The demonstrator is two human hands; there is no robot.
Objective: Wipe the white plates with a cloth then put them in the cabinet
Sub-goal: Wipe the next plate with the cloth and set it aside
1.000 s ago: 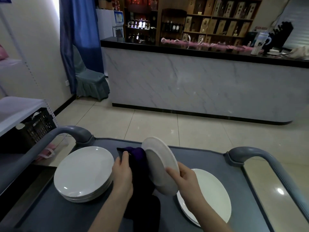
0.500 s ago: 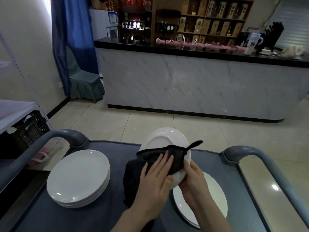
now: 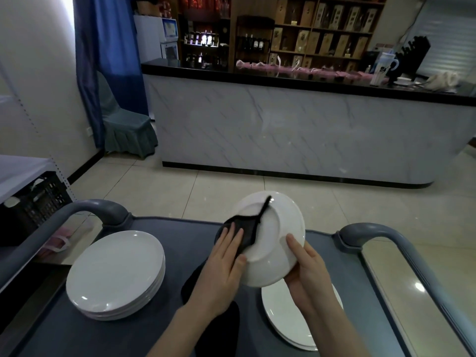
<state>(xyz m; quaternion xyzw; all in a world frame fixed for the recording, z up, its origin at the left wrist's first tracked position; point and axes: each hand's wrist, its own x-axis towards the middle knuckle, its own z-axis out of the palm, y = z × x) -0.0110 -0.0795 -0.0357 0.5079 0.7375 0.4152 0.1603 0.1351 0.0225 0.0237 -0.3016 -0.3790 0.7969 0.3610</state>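
A round, glossy white plate (image 3: 278, 228) is held tilted over the middle of the matte grey cart (image 3: 180, 235), its ringed underside facing up. The right hand (image 3: 309, 274) grips its lower rim. The left hand (image 3: 221, 269), fingers flat, presses a limp dark cloth (image 3: 244, 228) against it. A smooth plate stack (image 3: 116, 271) sits by the cart's left edge.

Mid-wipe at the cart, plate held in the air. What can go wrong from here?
1. The right hand grips the held plate by its lower rim alone. The left hand, pushing flat through the cloth, might lever it loose.
2. If it slips, it would likely land on the plate on the cart directly below, and both could chip.
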